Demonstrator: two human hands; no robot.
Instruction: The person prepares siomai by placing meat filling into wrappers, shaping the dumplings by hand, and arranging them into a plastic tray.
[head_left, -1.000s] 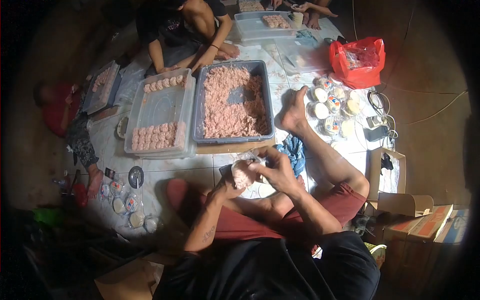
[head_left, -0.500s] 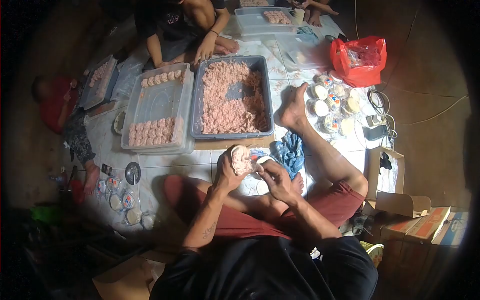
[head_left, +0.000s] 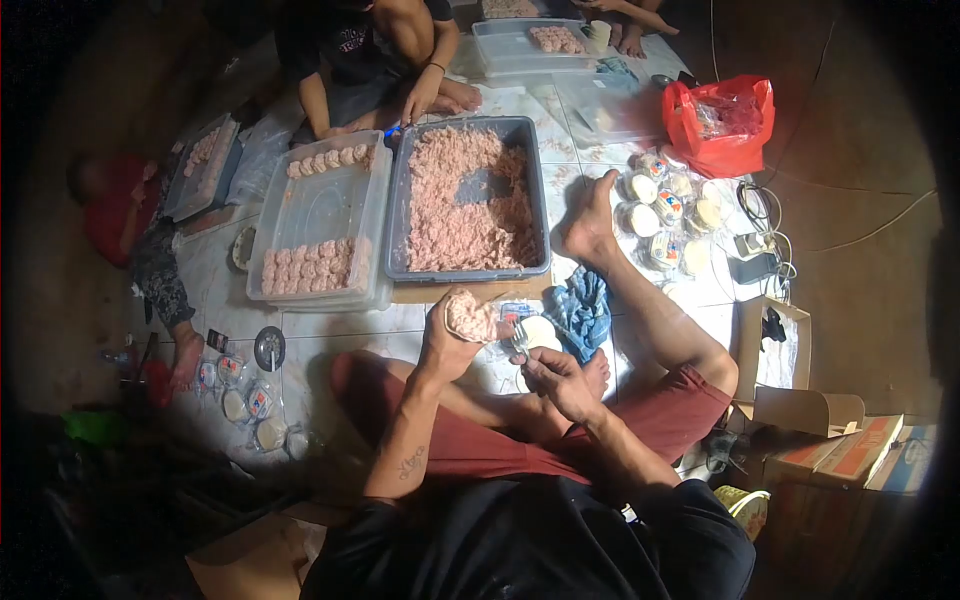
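Note:
My left hand is closed around a lump of pink minced filling, which has a pale rim like a dough wrapper. In my right hand is a small fork, tines up, just right of the lump and apart from it. Behind the fork, a round white wrapper stack lies on the floor near my foot. Ahead of both hands stands a grey tub holding pink minced filling. Left of it, a clear plastic box contains rows of filled dumplings.
A blue cloth lies beside my leg. Packed round wrappers are at right, more packs at left. A red bag, cables, a charger and cardboard boxes stand right. Several other people sit around.
The fork has drawn away from the lump and its tines now show. My left hand has shifted slightly left and turned the lump. A co-worker's hand now has something blue by the tub.

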